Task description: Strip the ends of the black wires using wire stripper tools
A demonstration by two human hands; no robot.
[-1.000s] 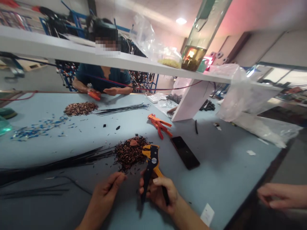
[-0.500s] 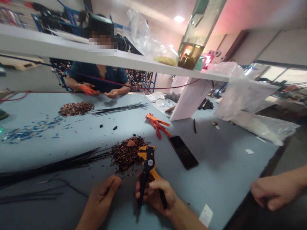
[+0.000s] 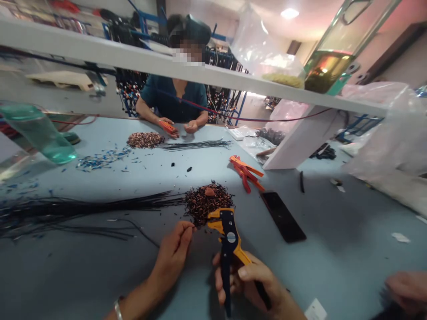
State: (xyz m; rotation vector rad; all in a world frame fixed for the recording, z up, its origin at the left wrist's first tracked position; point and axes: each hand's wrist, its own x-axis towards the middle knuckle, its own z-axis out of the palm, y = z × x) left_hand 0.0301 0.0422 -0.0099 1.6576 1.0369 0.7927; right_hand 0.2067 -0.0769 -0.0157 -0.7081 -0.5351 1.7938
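Note:
My left hand (image 3: 175,249) is closed in a pinch on a thin black wire (image 3: 142,232). A short tip shows past the fingertips, just left of the stripper's jaws, and the wire trails back to the left. In my right hand (image 3: 262,284) is a black-and-yellow wire stripper (image 3: 230,238), jaws upward and parted, fingers around its handles. Right behind the jaws lies a heap of short dark and copper-coloured bits (image 3: 207,202). A long bundle of black wires (image 3: 100,205) stretches left from that heap.
Orange-red pliers (image 3: 246,171) and a black phone (image 3: 283,215) lie beyond the stripper. A white shelf (image 3: 213,80) on a support panel (image 3: 293,142) spans the table. Across sits a co-worker (image 3: 173,100) holding an orange tool. Another person's hand (image 3: 407,291) is blurred at right.
The view has swung left, so the table's things appear farther right. My left hand has come up closer to the stripper's jaws. My right hand still holds the stripper.

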